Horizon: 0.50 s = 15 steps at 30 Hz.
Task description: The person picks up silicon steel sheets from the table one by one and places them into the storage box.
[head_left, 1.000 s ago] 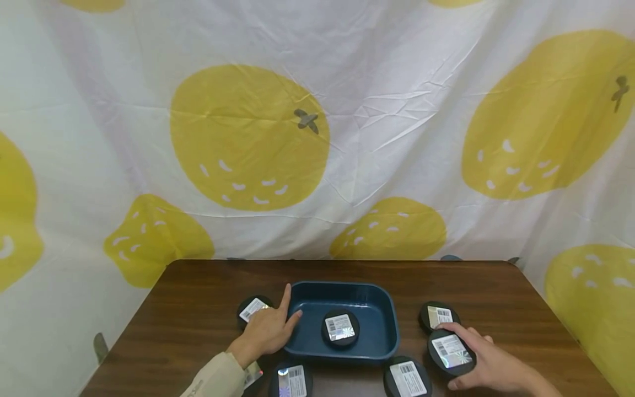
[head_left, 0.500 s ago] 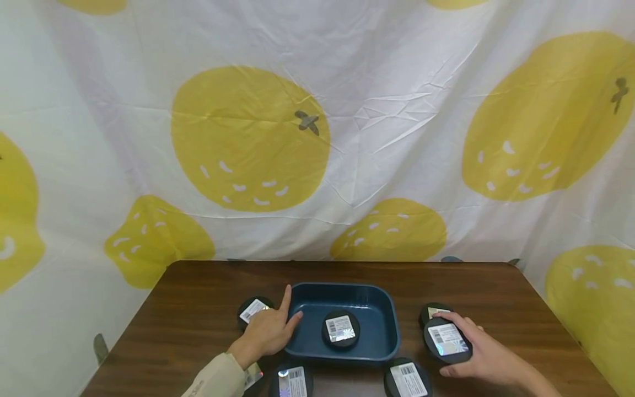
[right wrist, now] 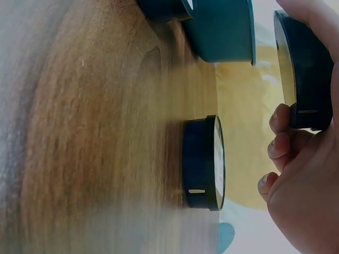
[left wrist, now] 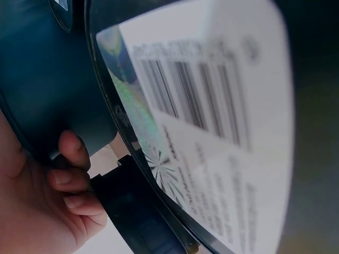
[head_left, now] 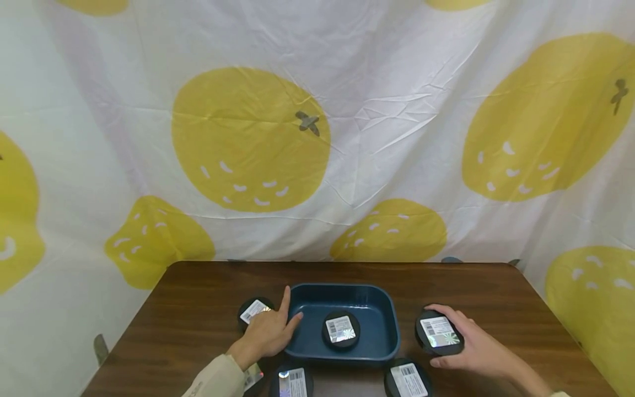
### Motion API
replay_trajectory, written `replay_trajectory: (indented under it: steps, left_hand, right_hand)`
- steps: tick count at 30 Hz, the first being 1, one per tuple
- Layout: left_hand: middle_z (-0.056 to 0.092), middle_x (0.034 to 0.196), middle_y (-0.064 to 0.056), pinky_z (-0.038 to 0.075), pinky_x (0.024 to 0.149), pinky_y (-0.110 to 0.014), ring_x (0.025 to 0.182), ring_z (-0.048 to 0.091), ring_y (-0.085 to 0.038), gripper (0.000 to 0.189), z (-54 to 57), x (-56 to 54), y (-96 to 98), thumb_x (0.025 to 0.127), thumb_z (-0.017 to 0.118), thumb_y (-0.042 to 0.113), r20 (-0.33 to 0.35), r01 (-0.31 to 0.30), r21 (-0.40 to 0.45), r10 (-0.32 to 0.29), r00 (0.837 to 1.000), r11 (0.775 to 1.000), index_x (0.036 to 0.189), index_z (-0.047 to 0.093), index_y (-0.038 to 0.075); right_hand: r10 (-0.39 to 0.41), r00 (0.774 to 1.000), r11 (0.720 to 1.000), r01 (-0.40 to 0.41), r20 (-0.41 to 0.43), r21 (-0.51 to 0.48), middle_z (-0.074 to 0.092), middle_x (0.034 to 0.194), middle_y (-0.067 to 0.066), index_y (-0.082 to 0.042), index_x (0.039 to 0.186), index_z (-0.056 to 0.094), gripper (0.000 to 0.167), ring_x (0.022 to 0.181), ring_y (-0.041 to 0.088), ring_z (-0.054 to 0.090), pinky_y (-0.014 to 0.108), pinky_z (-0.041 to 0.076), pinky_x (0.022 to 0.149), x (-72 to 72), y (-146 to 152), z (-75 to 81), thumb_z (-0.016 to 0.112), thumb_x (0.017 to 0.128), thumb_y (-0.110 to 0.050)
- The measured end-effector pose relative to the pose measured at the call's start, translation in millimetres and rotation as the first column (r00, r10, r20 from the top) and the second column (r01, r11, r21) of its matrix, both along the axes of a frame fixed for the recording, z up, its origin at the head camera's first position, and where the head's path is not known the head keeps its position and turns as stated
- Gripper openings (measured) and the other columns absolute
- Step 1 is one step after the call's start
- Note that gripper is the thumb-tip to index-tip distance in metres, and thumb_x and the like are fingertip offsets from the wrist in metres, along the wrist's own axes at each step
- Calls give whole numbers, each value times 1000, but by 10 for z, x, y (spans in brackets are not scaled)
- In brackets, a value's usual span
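"Hands apart?"

"Yes: the right hand (head_left: 473, 344) grips a labelled black round container (head_left: 439, 333) above the wooden table (head_left: 208, 300); the left hand (head_left: 264, 334) spreads its index finger and thumb at the blue tray (head_left: 372, 325)'s left rim."

"Anything crowding them?"

"A standing container (right wrist: 198, 163) near the right, a half-hidden container (head_left: 254, 309) behind the left, an inner container (head_left: 340, 330) inside the tray."

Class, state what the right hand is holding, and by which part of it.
The right hand holds a round, black, labelled container by its side wall.
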<state>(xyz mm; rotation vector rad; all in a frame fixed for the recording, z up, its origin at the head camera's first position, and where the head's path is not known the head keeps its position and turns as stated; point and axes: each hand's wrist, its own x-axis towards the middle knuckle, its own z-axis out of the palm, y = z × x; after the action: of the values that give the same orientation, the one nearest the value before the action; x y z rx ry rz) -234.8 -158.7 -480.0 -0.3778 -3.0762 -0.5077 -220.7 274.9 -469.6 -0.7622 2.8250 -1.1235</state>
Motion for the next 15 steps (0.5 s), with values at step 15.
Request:
replay_trajectory:
  steps: [15]
  left_hand:
    - [67,73,-10,51,69,-43,70,66,-24,74,7,8,-15,104,43,46,-6,0,-6,0,1000,1000,156,21,-2]
  right_hand:
    - [30,997,999,-31,-70,-15,55,115,-1,-31,142,43,87,98,9,52,29,45,76,-79,-135,61,90,68,-38]
